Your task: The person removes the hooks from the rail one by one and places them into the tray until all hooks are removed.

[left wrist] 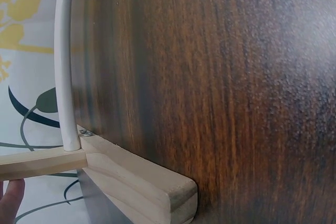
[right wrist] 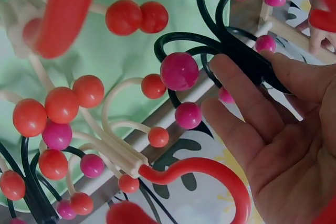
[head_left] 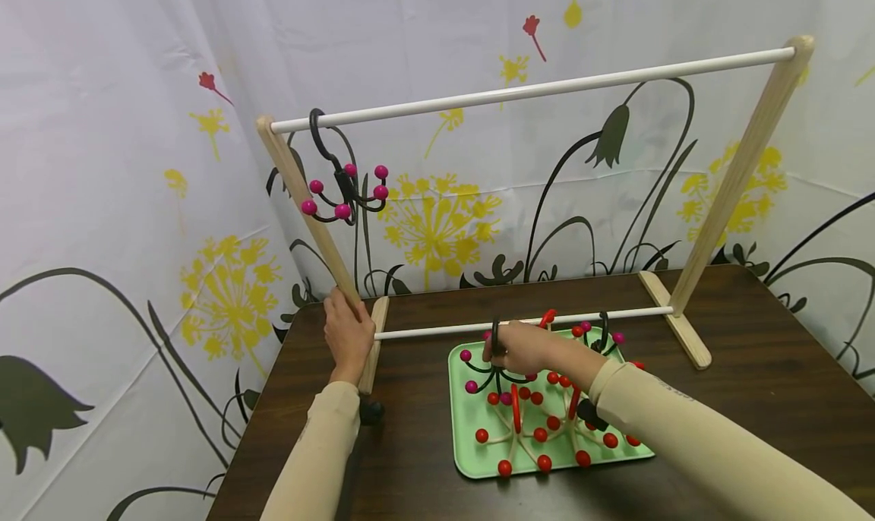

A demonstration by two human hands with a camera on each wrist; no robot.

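My left hand point(head_left: 349, 331) grips the lower part of the rack's left wooden post point(head_left: 316, 221); in the left wrist view only fingertips point(left wrist: 11, 200) show against it. My right hand point(head_left: 525, 348) is over the green tray point(head_left: 468, 456) and pinches the stem of a black multi-armed hanger point(right wrist: 239, 56) with pink balls at its arm ends. This hanger is upright, its hook above my fingers. Red-hooked hangers point(head_left: 516, 411) with cream arms and red balls stand on the tray, beside another black hanger point(head_left: 601, 342).
From the left end of the rack's white top bar point(head_left: 533, 90) hangs a black hanger with pink balls point(head_left: 345, 191). A white lower bar point(head_left: 424, 330) joins the wooden feet point(head_left: 677, 320). Behind the dark wooden table point(head_left: 752, 399) is a flower-patterned curtain point(head_left: 437, 35).
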